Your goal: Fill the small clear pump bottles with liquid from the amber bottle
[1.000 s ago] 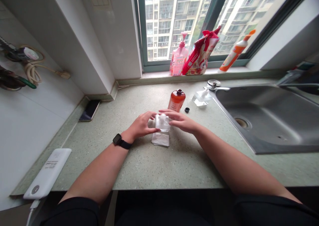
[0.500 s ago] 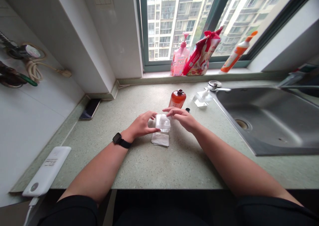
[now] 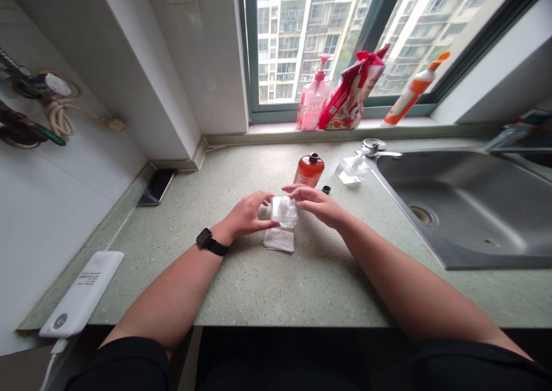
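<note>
My left hand (image 3: 249, 213) holds a clear, square-sided container (image 3: 283, 213) between thumb and fingers; something whitish and round shows at its top. Just to the right, my right hand (image 3: 318, 204) hovers with its fingers stretched toward the container's upper right edge. I cannot tell whether those fingertips touch it. Partly behind the right hand stands an amber bottle (image 3: 309, 169) with its dark neck uncapped. A small black cap (image 3: 326, 190) lies beside it. Folded white tissue (image 3: 279, 240) lies on the counter in front of the container.
A clear pump bottle (image 3: 351, 169) stands near the metal sink (image 3: 466, 207) on the right. On the windowsill are a pink pump bottle (image 3: 313, 103), a red bag (image 3: 351, 95) and an orange-white bottle (image 3: 409, 98). Leftward lie a phone (image 3: 156, 187) and a white power bank (image 3: 81, 293).
The view has shifted slightly. My right fingers are a little lower and closer to the container's edge. My left hand keeps its hold on the container.
</note>
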A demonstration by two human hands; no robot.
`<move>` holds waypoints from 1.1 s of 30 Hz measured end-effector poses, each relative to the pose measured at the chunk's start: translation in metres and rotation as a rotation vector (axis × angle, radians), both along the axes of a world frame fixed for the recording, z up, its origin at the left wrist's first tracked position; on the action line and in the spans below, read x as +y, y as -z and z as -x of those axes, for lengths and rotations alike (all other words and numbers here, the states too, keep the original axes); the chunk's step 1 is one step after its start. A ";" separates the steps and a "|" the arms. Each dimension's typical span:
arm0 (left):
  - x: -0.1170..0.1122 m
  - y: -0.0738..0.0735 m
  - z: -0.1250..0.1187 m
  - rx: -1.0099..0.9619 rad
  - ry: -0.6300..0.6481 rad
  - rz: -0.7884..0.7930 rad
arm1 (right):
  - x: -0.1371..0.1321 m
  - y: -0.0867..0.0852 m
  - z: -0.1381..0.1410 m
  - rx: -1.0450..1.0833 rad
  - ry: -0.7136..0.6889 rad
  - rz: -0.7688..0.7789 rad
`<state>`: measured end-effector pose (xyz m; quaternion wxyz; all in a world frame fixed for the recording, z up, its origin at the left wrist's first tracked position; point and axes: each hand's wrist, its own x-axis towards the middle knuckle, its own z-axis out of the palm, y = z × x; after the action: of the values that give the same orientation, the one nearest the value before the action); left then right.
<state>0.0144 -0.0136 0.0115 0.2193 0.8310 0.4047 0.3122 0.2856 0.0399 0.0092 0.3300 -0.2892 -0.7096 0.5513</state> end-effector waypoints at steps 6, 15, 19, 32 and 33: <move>0.000 0.000 0.000 0.012 0.007 -0.055 | -0.003 -0.003 0.003 -0.064 -0.067 -0.216; 0.000 0.003 0.000 0.089 0.006 -0.232 | -0.011 -0.008 0.009 -0.102 0.068 -0.494; 0.000 0.003 0.000 0.083 -0.002 -0.247 | -0.013 -0.006 0.011 -0.111 0.036 -0.531; -0.001 0.003 0.001 0.140 -0.009 -0.263 | -0.011 -0.004 0.010 -0.101 0.037 -0.544; -0.001 0.003 0.001 0.147 -0.009 -0.268 | -0.011 -0.004 0.010 -0.097 0.037 -0.547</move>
<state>0.0135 -0.0148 0.0089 0.0748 0.8715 0.3783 0.3030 0.2758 0.0294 0.0132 0.3714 -0.2284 -0.8417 0.3185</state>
